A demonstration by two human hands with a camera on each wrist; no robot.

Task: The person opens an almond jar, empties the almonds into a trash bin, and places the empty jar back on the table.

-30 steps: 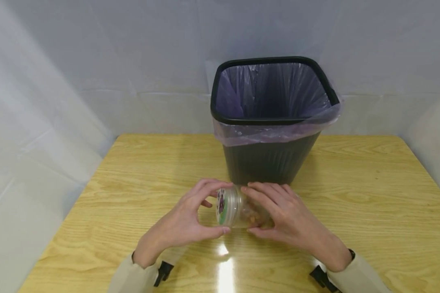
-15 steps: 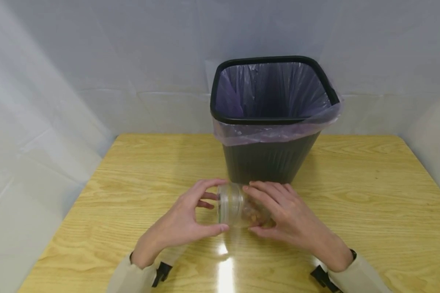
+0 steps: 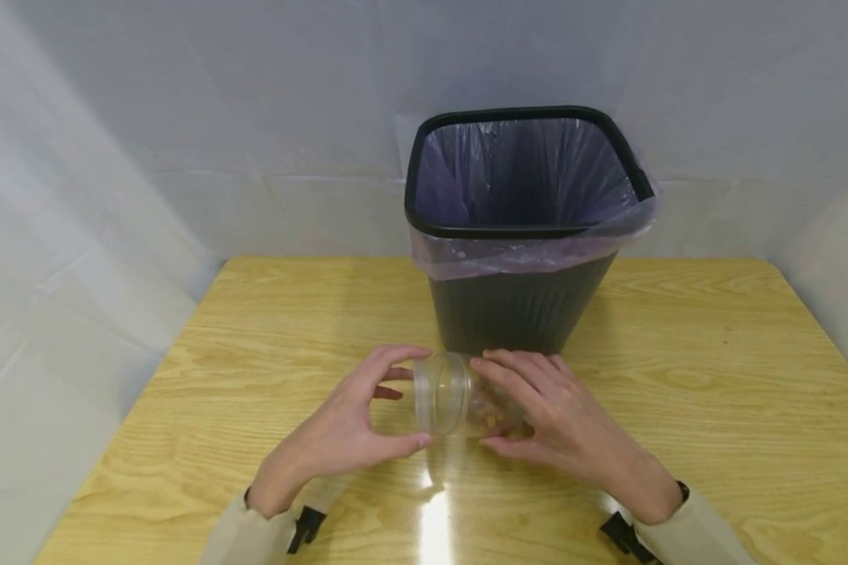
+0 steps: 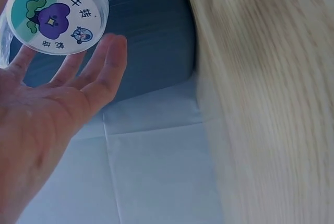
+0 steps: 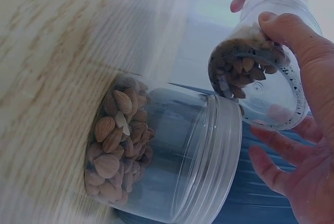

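A clear plastic jar [image 3: 491, 412] with brown nuts inside lies on its side between my hands, just in front of the bin. My right hand [image 3: 558, 416] grips its body, thumb on the near side and fingers over the far side. At the left end is the clear lid [image 3: 422, 396], which my left hand [image 3: 346, 424] holds by the rim between thumb and fingertips. In the left wrist view the lid's round label [image 4: 57, 18] shows a purple cartoon figure on white and green. Through the jar's base [image 5: 261, 91] in the right wrist view, nuts and dark specks appear.
Behind the hands stands a black bin [image 3: 509, 306] with a purple liner [image 3: 537, 255] folded over its rim. A second clear jar [image 5: 162, 151], part filled with almonds, stands on the wooden table [image 3: 290, 314] in the right wrist view. White sheeting [image 3: 290, 102] hangs behind.
My left hand and the lid have shifted slightly left, away from the jar's body. The lid's label has turned out of the head view. My right hand stays nearly still.
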